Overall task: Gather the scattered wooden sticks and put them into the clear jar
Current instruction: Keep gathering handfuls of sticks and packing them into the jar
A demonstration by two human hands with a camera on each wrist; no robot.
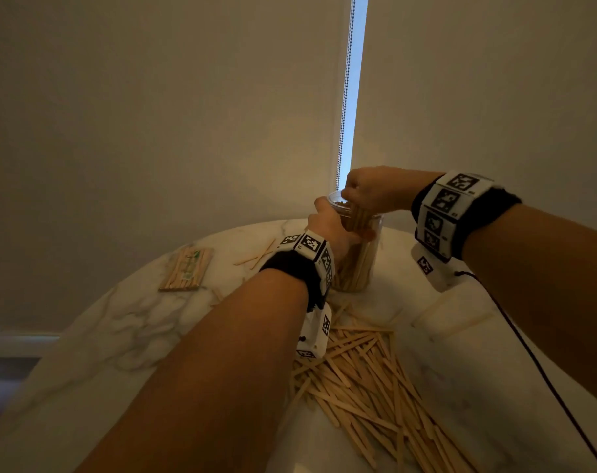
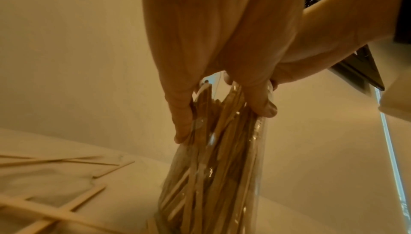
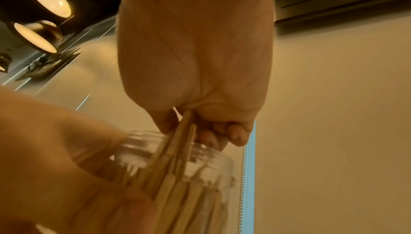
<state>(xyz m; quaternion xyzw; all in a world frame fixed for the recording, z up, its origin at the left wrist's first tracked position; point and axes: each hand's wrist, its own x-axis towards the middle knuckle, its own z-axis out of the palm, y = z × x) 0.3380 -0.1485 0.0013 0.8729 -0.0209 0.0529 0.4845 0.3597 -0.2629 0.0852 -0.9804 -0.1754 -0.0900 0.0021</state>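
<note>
While you feed: right hand [image 1: 372, 192] pinches sticks [image 3: 184, 136] at the jar [image 1: 358, 264] mouth.
Left hand [image 1: 327, 223]: wraps jar neck.
Below grip: loose sticks [image 1: 368, 380].

The left hand [image 2: 213, 48] grips the upper part of the clear jar [image 2: 211, 176], fingers [image 2: 182, 118] curled round its sides. The jar is packed with upright wooden sticks [image 2: 222, 150]. More sticks [image 2: 55, 208] lie scattered on the pale table [image 2: 124, 185] to its left.
</note>
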